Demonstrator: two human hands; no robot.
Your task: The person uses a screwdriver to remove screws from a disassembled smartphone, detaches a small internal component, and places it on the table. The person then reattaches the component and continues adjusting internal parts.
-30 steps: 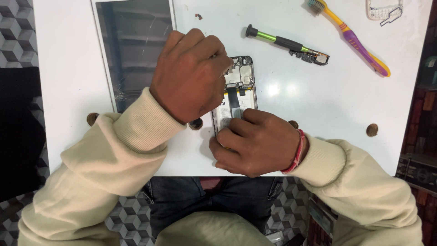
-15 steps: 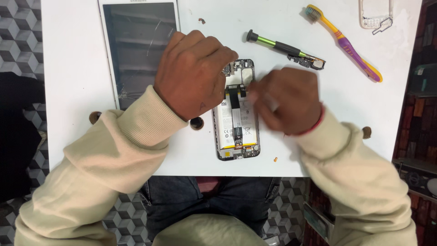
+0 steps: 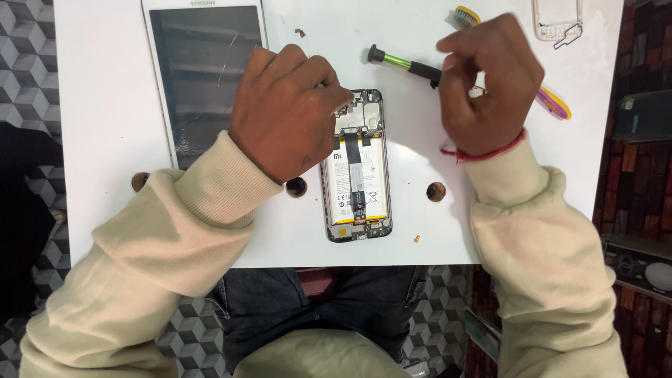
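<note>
A phone with its back off [image 3: 357,168] lies upright in the middle of the white table [image 3: 105,140]. Its battery, a black flex strip and the circuit board at the top are exposed. My left hand [image 3: 287,112] rests on the phone's upper left corner, its fingertips pressing the frame by the board. My right hand [image 3: 490,84] is up and to the right of the phone. Its curled fingers close round the black end of a green-and-black screwdriver [image 3: 399,63] that lies on the table.
A white tablet with a cracked dark screen [image 3: 203,77] lies at the upper left. A purple-and-yellow toothbrush [image 3: 553,103] and a clear phone frame [image 3: 558,19] sit at the upper right. Round holes [image 3: 436,191] dot the table, and a tiny screw [image 3: 416,239] lies near the front edge.
My right hand has left the phone's lower part and moved up and right to the screwdriver, uncovering the battery. My left hand stays on the phone's top.
</note>
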